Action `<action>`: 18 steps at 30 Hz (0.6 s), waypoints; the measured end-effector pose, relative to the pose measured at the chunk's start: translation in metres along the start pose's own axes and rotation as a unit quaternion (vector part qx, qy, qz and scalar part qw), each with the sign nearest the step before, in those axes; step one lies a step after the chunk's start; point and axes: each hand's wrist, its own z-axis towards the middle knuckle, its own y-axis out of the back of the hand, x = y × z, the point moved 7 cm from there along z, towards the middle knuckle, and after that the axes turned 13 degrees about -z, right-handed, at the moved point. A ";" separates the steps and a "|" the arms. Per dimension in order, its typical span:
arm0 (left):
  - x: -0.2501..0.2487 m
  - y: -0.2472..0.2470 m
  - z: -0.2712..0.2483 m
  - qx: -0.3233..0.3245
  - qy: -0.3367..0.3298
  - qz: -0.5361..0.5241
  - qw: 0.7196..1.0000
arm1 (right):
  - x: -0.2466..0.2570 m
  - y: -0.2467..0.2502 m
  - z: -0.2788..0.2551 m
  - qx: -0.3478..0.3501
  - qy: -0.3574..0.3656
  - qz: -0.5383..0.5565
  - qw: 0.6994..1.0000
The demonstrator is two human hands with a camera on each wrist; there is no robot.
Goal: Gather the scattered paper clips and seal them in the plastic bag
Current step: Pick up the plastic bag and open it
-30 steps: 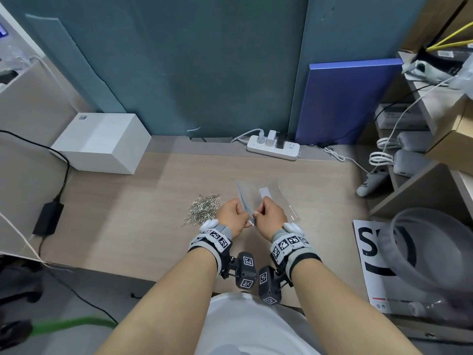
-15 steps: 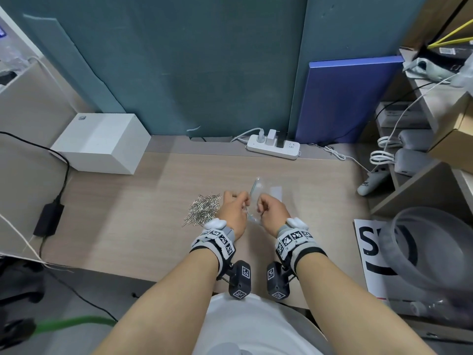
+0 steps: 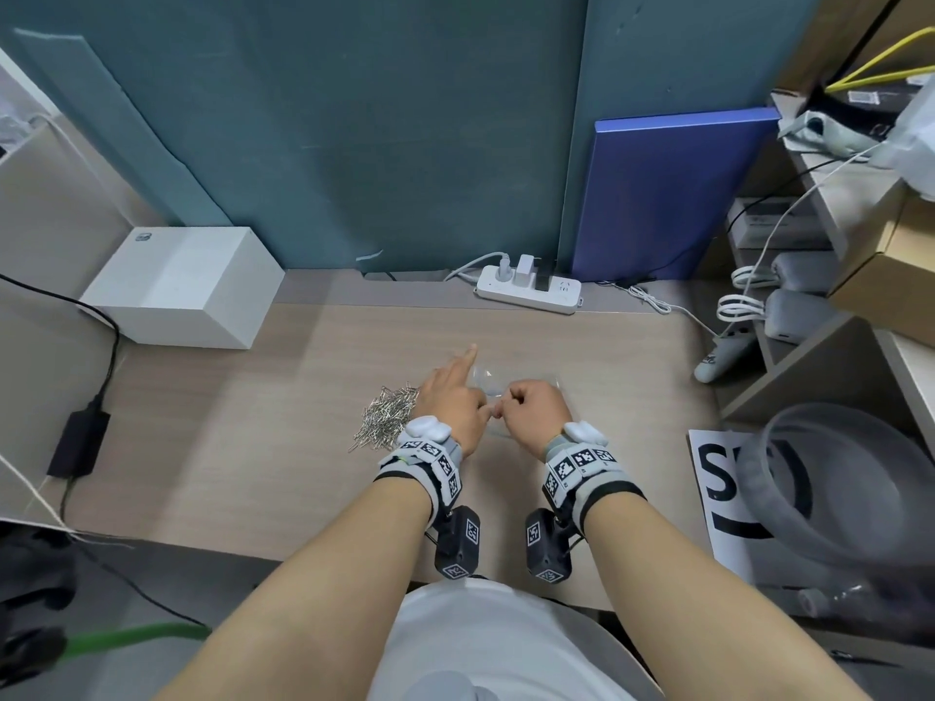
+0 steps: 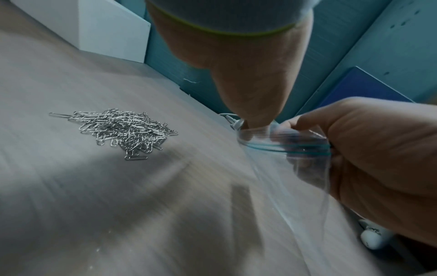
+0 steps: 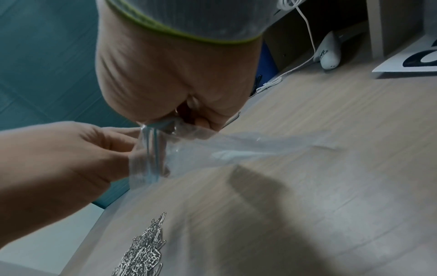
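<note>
**Bag mouth being worked open**

Since a second ago the plastic bag (image 3: 498, 397) has been lowered toward the desk (image 3: 253, 473), so filling looks near. The paper clips (image 3: 387, 417) lie heaped, untouched, just left. The zip edge is pinched by the curled right hand (image 3: 531, 409) and the left hand (image 3: 450, 402), forefinger extended.

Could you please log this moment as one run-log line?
left hand: pinches plastic bag mouth | right hand: pinches same | paper clips: piled on desk

Grey wristbands (image 3: 427, 460), black-white square markers, black wrist cameras (image 3: 458, 541), white shirt (image 3: 485, 645).
</note>
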 end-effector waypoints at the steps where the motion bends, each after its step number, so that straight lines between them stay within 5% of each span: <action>1: -0.001 -0.002 0.002 0.017 -0.009 0.011 1.000 | -0.001 0.002 0.001 -0.010 -0.001 -0.007 1.000; 7: 0.005 -0.029 0.007 0.105 0.021 0.080 0.991 | -0.011 0.012 0.008 -0.019 -0.011 -0.074 0.997; 13: -0.003 -0.027 0.009 0.144 0.047 0.088 0.985 | -0.015 -0.001 0.003 0.046 -0.001 -0.126 0.991; 18: 0.002 -0.014 0.010 0.077 0.062 0.036 0.994 | -0.016 0.003 0.005 0.059 -0.025 -0.146 0.987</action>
